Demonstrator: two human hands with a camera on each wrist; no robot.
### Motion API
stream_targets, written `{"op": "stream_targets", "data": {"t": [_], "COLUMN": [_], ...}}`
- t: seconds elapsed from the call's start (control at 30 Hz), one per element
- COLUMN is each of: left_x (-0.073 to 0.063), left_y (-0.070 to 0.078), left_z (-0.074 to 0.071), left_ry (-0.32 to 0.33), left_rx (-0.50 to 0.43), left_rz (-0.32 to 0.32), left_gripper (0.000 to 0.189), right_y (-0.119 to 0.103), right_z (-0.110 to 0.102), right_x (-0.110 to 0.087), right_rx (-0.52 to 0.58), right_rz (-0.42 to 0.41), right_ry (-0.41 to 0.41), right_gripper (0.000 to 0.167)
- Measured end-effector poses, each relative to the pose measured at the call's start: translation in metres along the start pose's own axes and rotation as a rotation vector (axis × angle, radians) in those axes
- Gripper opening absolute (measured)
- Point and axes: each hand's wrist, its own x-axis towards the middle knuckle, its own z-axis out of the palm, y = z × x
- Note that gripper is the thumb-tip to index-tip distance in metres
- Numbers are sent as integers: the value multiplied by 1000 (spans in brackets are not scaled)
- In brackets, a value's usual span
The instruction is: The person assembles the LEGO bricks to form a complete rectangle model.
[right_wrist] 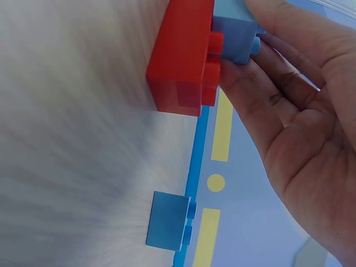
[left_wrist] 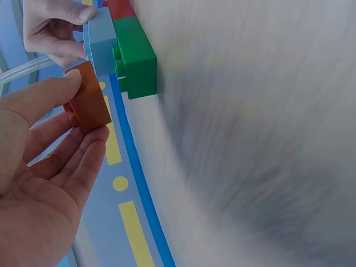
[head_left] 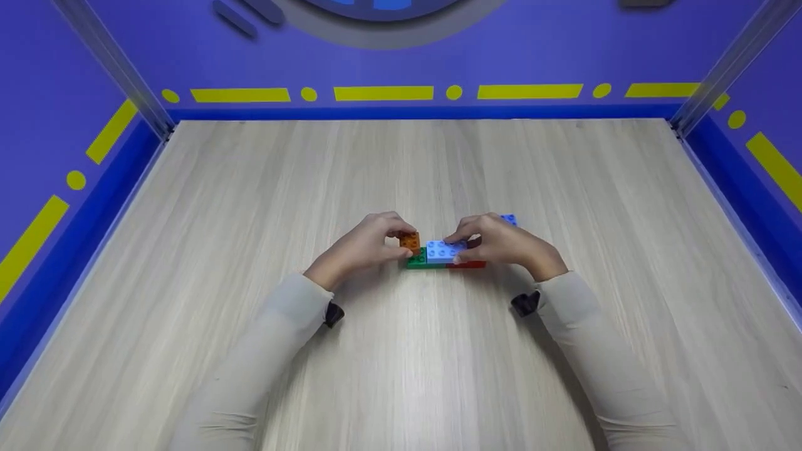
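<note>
Between thumb and fingers, my left hand (head_left: 374, 241) pinches an orange building brick (left_wrist: 90, 99), held just above the left end of a green brick (left_wrist: 139, 58). My right hand (head_left: 498, 240) holds a light blue brick (head_left: 440, 250) by its right end. That light blue brick sits on top of the green brick and a red brick (right_wrist: 179, 58), spanning the two where they lie end to end on the table. Studs show at the green brick's left end and at the red brick's right end.
A separate blue brick (right_wrist: 168, 221) lies on the wooden table (head_left: 401, 363), behind and to the right of the joined bricks, partly covered by my right hand in the head view. Blue-purple walls (head_left: 401, 66) with yellow marks border the back and sides.
</note>
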Motion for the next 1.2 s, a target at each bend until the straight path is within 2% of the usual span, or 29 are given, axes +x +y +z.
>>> {"op": "stream_targets", "data": {"t": [0.3, 0.87, 1.2], "left_x": [1, 3, 3], "left_y": [2, 6, 5], "left_z": [4, 8, 9], "left_ry": [-19, -53, -62], "left_rx": [32, 37, 55], "left_rz": [46, -2, 20], "left_gripper": [36, 35, 36], "right_y": [3, 2, 2], "right_z": [0, -1, -1], "right_x": [0, 0, 0], "right_rx": [13, 22, 30], "right_rz": [-28, -12, -24], "right_ry": [5, 0, -4], "right_gripper": [34, 33, 34]}}
